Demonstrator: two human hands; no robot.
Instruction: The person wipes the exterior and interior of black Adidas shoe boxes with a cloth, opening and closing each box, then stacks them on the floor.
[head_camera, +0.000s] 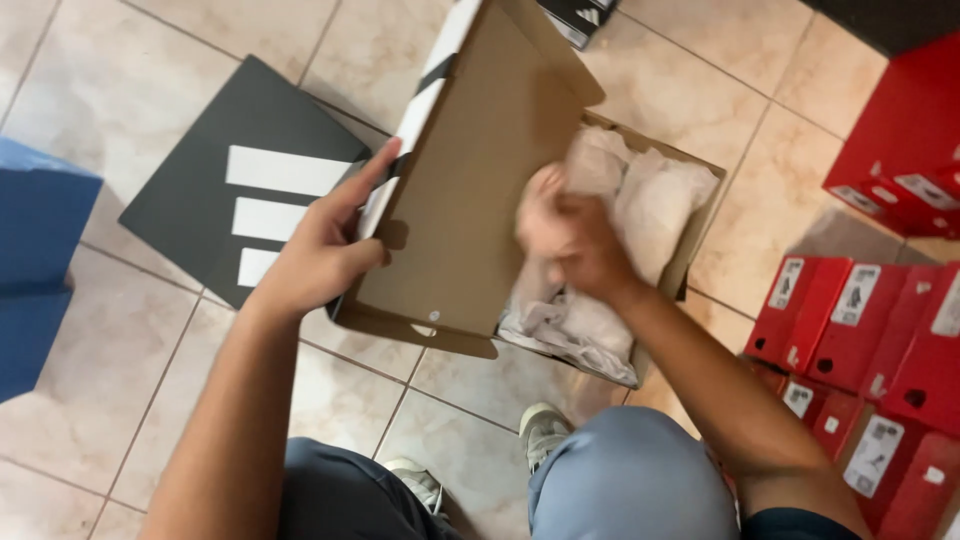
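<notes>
Beige floor tiles (130, 110) fill most of the view, and everything lies on them. At three to four o'clock stands a stack of red shoe boxes (880, 340), packed side by side with their white labels turned toward the person, so each one can be read without moving it. At nine o'clock is a blue box (40, 260), cut by the picture edge. At ten o'clock a dark grey lid (250, 175) with three white bars lies flat, apart from any box.

Near the centre is the open cardboard shoe box (690, 250), standing on the tiles just in front of the person's knees. Its hinged lid (480, 170) is lifted almost upright. The left hand (320, 255) holds this lid by its outer edge, thumb on the brown inner side and fingers behind, I think to stop it from falling shut.

White tissue paper (650, 200) fills the box. The right hand (570, 235) is inside, at about one o'clock from the left hand, and it is blurred; it seems closed around a fold of the paper, but I cannot tell for sure.
</notes>
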